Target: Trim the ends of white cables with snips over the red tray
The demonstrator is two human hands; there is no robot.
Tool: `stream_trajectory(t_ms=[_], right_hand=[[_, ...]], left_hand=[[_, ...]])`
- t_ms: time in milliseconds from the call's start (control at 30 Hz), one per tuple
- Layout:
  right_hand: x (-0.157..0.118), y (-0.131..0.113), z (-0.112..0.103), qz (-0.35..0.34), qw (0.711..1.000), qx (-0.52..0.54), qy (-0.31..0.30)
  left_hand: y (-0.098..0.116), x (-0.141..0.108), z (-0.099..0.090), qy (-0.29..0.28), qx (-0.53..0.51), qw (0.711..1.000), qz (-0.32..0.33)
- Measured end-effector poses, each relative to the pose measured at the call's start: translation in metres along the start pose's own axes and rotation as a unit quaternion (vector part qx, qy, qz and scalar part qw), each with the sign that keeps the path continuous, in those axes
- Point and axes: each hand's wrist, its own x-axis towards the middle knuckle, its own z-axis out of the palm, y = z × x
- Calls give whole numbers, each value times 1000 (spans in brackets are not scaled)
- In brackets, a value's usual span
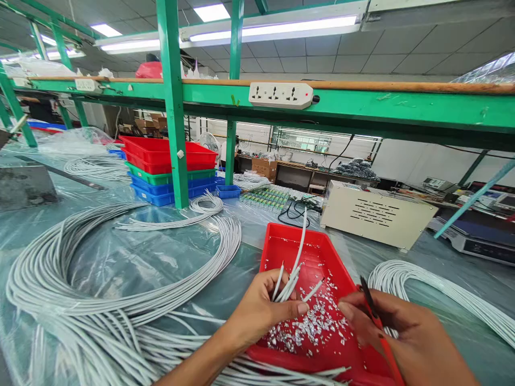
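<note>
My left hand (269,303) is closed around several white cables (288,289), their cut ends pointing up between thumb and fingers. Some of those ends show dark or reddish tips. To the right, my right hand (396,327) grips a tool with red handles and a dark tip (372,308), which looks like small tweezers or snips. Its thumb and forefinger are brought together; anything pinched between them is too small to make out. Below both hands lies a red tray (277,236) strewn with silvery foil scraps (309,327). More white cable ends (306,372) cross its near edge.
A large coil of white cable (44,268) covers the left of the bench, with another bundle (438,284) at right. Stacked trays (169,155) stand behind a green post (173,107). A beige box (374,214) sits at back right. Overhead runs a green shelf with a power strip (280,95).
</note>
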Motion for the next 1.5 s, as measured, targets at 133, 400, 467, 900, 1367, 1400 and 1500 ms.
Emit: stream_trajectory(t_ms=[133, 400, 467, 900, 1367, 1400, 1500], right_hand=[[11, 2, 24, 7, 993, 108, 49], [14, 17, 32, -12, 990, 117, 75], [13, 15, 31, -28, 991, 101, 78], [8, 10, 32, -128, 983, 129, 22], [7, 9, 32, -110, 982, 142, 60], [6, 8, 33, -90, 982, 154, 59], [4, 3, 34, -1, 977, 211, 43]], left_hand=[[1, -2, 2, -28, -6, 1000, -5], [7, -12, 13, 58, 117, 991, 25], [8, -14, 14, 69, 122, 990, 28], [5, -17, 14, 24, 94, 995, 14], [11, -23, 19, 108, 118, 987, 17], [12, -23, 20, 110, 117, 987, 16], [14, -25, 21, 104, 99, 989, 20]])
